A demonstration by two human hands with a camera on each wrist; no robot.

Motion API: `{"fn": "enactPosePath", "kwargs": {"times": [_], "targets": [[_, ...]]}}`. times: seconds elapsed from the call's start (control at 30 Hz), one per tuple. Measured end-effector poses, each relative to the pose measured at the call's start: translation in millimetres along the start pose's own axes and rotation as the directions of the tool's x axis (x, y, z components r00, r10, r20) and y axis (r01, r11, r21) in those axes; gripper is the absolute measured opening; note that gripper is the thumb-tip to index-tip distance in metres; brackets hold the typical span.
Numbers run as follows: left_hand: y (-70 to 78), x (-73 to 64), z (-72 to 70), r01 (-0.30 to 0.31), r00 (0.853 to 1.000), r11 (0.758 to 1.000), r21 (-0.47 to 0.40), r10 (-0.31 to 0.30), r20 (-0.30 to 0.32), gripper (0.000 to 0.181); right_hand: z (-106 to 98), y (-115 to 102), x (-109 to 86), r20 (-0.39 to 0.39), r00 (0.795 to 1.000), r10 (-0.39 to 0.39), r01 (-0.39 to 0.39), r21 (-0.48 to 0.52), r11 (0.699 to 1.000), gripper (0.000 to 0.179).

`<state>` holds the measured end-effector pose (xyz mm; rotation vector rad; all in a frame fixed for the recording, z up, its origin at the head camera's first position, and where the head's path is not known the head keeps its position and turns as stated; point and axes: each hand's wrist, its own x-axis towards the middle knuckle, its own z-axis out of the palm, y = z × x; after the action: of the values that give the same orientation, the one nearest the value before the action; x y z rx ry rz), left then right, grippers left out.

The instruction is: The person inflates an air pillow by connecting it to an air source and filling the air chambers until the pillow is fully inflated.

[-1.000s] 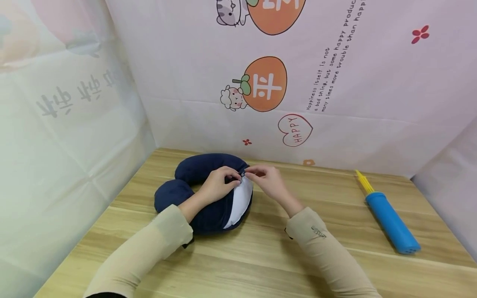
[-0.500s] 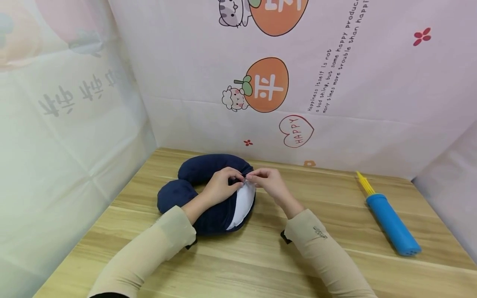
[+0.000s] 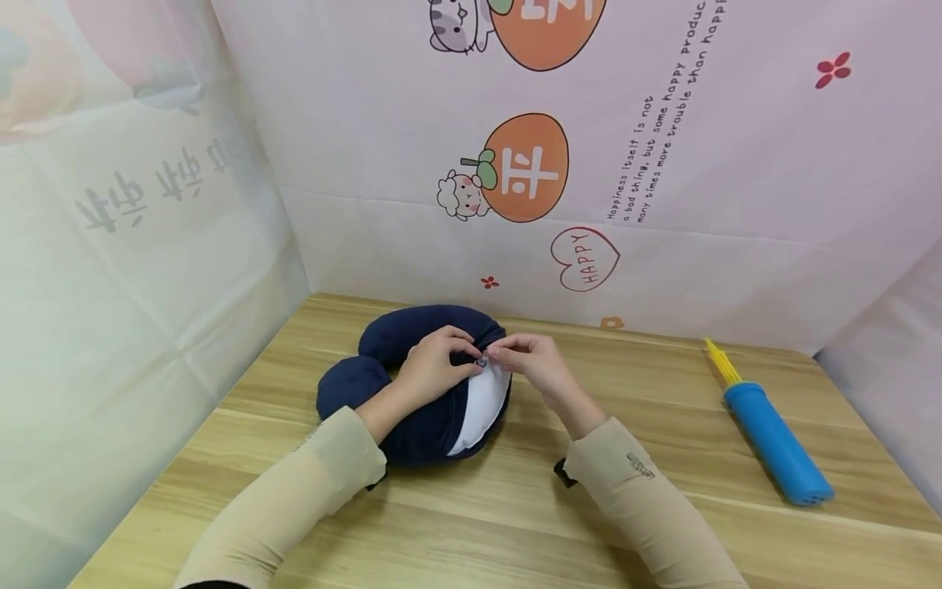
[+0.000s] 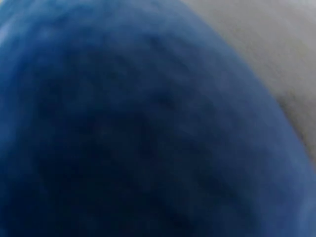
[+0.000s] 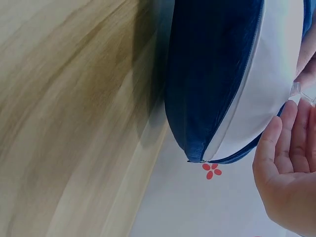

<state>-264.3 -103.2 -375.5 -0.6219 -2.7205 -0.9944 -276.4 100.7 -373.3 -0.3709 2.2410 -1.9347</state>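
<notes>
A navy U-shaped neck pillow (image 3: 430,433) lies on the table, its zipped cover parted over a white inner bladder (image 3: 482,405). Out of the white part sticks a small clear plastic valve (image 5: 295,90). My left hand (image 3: 434,364) reaches across the pillow and pinches the valve between thumb and forefinger. From the right, my right hand (image 3: 537,364) pinches the valve's small end, perhaps its cap; fingers hide most of it. The right wrist view shows the right hand (image 5: 291,158) close beside the white bladder. Blurred navy fabric (image 4: 148,128) fills most of the left wrist view.
A blue hand pump (image 3: 776,442) with a yellow nozzle (image 3: 721,360) lies at the right of the wooden table (image 3: 471,523). A printed white cloth (image 3: 383,164) hangs behind the table, and further cloth hangs at both sides.
The pillow and both hands have shifted slightly to the right. Fingertips of both hands have come closer together at the valve, then parted a little.
</notes>
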Motion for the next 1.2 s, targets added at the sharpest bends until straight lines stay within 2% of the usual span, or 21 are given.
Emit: {"fn": "enactPosePath", "kwargs": {"times": [0.1, 0.2, 0.3, 0.37, 0.43, 0.47, 0.53, 0.67, 0.73, 0.8, 0.87, 1.07, 1.2], "targets": [[-1.0, 0.4, 1.5, -0.011, 1.000, 1.000, -0.018, 0.011, -0.004, 0.015, 1.3, 1.1, -0.3, -0.016, 1.000, -0.010, 0.010, -0.003, 1.000, 0.017], [-1.9, 0.6, 3.4, -0.013, 1.000, 0.999, -0.048, 0.013, 0.000, 0.013, 2.6, 4.0, -0.8, -0.031, 0.998, -0.051, 0.050, -0.036, 0.998, 0.018], [-1.9, 0.9, 4.8, -0.015, 1.000, 0.997, -0.076, 0.016, 0.012, 0.012, 2.8, 7.2, -1.9, -0.017, 0.988, -0.155, 0.151, -0.143, 0.978, 0.018], [-2.0, 1.0, 5.3, -0.017, 1.000, 0.996, -0.088, 0.018, 0.018, 0.011, 2.3, 9.1, -3.4, 0.011, 0.970, -0.242, 0.239, -0.227, 0.944, 0.017], [-2.5, 1.5, 5.2, -0.019, 0.999, 0.995, -0.102, 0.022, 0.025, 0.010, 0.6, 10.9, -4.7, 0.060, 0.942, -0.330, 0.331, -0.322, 0.887, 0.020], [-3.0, 2.1, 4.9, -0.019, 0.999, 0.994, -0.108, 0.023, 0.029, 0.010, -0.3, 11.6, -5.3, 0.089, 0.925, -0.370, 0.375, -0.371, 0.849, 0.023], [-4.2, 3.3, 4.1, -0.021, 0.999, 0.993, -0.117, 0.026, 0.040, 0.008, -2.6, 13.6, -5.7, 0.145, 0.885, -0.442, 0.455, -0.465, 0.759, 0.031], [-5.4, 5.6, 2.9, -0.016, 0.997, 0.990, -0.139, 0.027, 0.072, 0.006, -5.3, 16.4, -5.2, 0.246, 0.786, -0.568, 0.586, -0.590, 0.555, 0.039], [-4.9, 5.6, 2.4, -0.019, 0.996, 0.989, -0.144, 0.030, 0.079, 0.005, -5.8, 17.7, -4.6, 0.274, 0.746, -0.607, 0.625, -0.603, 0.496, 0.037], [-4.4, 5.3, 1.9, -0.022, 0.996, 0.989, -0.146, 0.035, 0.083, 0.005, -5.7, 18.0, -4.4, 0.289, 0.723, -0.627, 0.644, -0.610, 0.461, 0.035], [-3.8, 4.8, 1.1, -0.030, 0.996, 0.989, -0.146, 0.042, 0.084, 0.005, -5.6, 18.0, -4.1, 0.291, 0.719, -0.631, 0.647, -0.611, 0.456, 0.033], [-4.5, 6.2, 0.0, -0.013, 0.994, 0.988, -0.157, 0.029, 0.101, 0.006, -4.7, 14.9, -3.0, 0.277, 0.751, -0.600, 0.625, -0.590, 0.511, 0.027], [-4.5, 6.8, 0.9, -0.019, 0.993, 0.991, -0.135, 0.034, 0.111, 0.013, -3.8, 12.7, -1.4, 0.278, 0.759, -0.589, 0.619, -0.588, 0.520, 0.025]]}}
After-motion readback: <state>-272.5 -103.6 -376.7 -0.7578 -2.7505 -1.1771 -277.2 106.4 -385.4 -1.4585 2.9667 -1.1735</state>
